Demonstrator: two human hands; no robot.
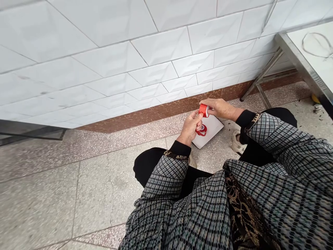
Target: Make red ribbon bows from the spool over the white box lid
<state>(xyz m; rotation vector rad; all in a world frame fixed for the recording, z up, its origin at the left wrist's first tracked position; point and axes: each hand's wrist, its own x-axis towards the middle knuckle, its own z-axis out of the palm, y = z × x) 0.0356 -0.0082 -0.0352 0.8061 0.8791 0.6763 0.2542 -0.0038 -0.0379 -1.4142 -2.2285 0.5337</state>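
Observation:
A small roll of red tape (203, 110) with a pale core is held up between my two hands, above the floor. My right hand (220, 108) grips it from the right, fingers over the top and thumb near the core. From the lower left my left hand (191, 125) is closed, its fingertips pinching at the roll's near edge. Just below those fingers shows a red looped object (202, 130); whether it is scissor handles or another roll, and whether the left hand touches it, I cannot tell. Under both lies a flat white board (210, 132) with a dark edge.
A white tiled wall (161, 66) with a brown skirting (153, 113) runs along the front. On the right stands a metal-framed table (309, 66) with a loop of thin wire on it. A dark frame (31, 133) reaches in at left. Dark debris lies on the speckled floor (104, 187).

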